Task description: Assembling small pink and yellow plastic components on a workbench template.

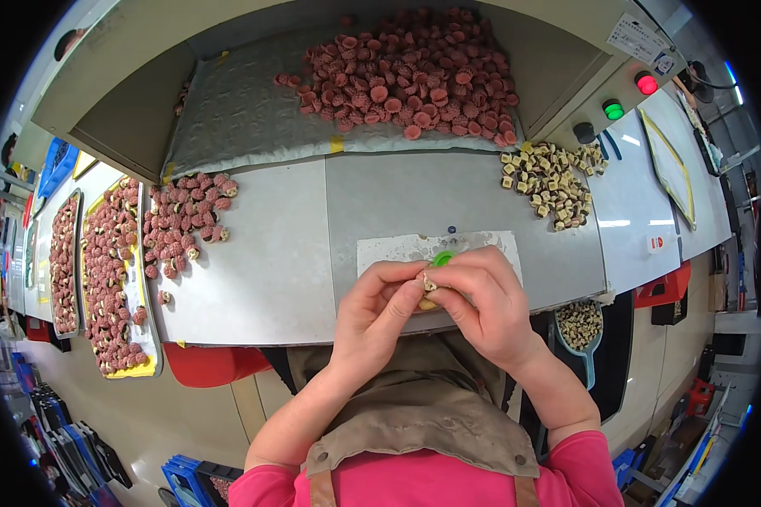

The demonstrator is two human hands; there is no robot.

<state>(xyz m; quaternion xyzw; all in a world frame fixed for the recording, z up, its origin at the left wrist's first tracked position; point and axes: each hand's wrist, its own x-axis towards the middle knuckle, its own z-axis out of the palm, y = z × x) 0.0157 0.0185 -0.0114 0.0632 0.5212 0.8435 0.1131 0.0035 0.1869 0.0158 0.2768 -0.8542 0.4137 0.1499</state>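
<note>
Nugget, just one, small, pale cream and irregular, sits mid-frame, pinched by both the left hand and the right hand, fingertips closed on it, one green disc just above, one heap of red cups at upper centre, two loaded trays far left!

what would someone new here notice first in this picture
A big heap of red, hollow, berry-like cups lies at the top on a grey sheet. The left hand and right hand meet at a small pale piece near the centre. A red light and green light glow at upper right.
</note>
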